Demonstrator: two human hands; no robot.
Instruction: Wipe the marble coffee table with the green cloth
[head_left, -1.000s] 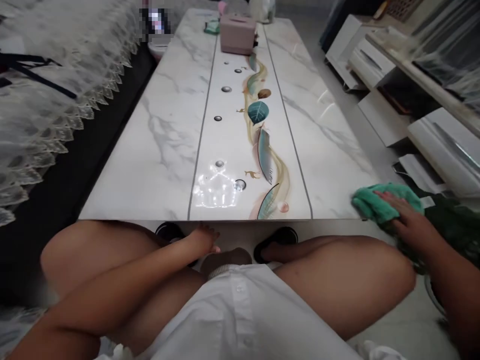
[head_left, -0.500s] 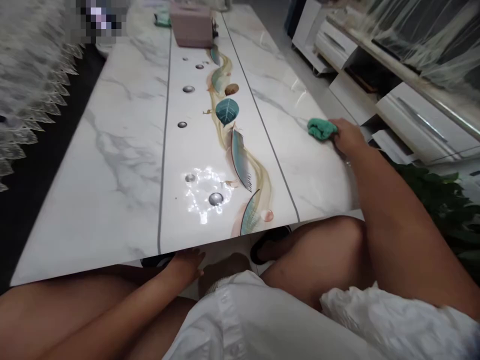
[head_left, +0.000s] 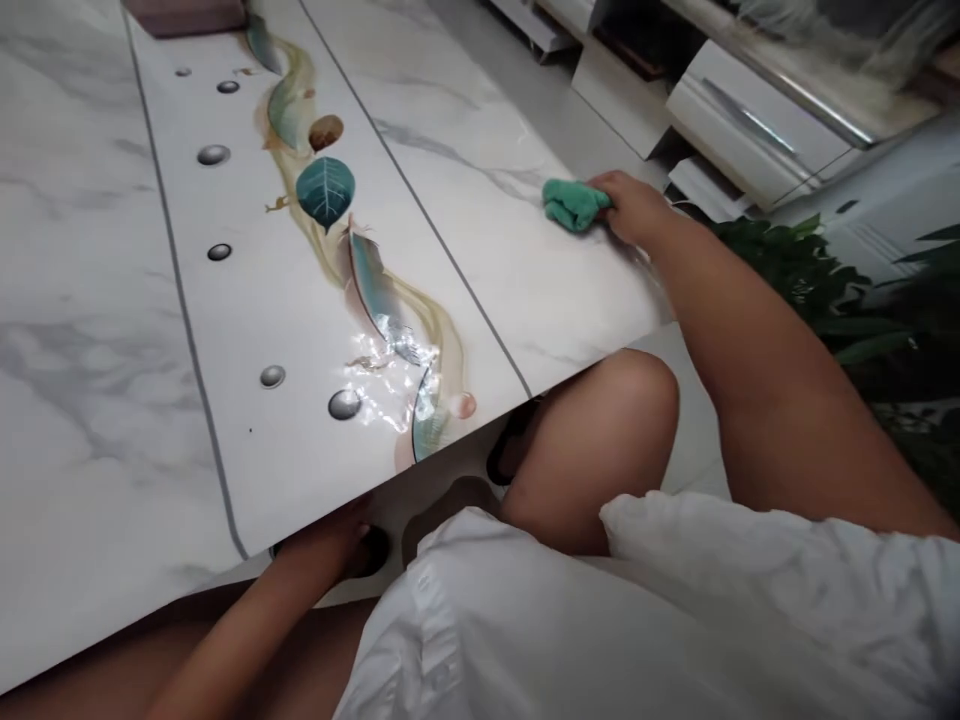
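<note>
A bunched green cloth (head_left: 573,204) lies against the tabletop near its right edge. My right hand (head_left: 628,208) is closed on the cloth's right end, with the arm stretched out over the table's side. The table (head_left: 495,270) has a white marbled top with grey lines and a printed band of leaves and feathers. Low at the near edge, my left hand (head_left: 341,540) hangs just under the tabletop. Its fingers are mostly hidden by the edge and by shadow, so their pose does not show.
A pink box (head_left: 187,14) stands on the table at the far left, cut by the frame. White drawers (head_left: 757,125) line the right side beyond a strip of floor. A leafy plant (head_left: 817,290) grows close to my right arm. My knees are beneath the table's near edge.
My view has turned right and closer, so the table and box have shifted left. My right hand still grips the cloth near the right edge. The left hand remains under the near edge.
</note>
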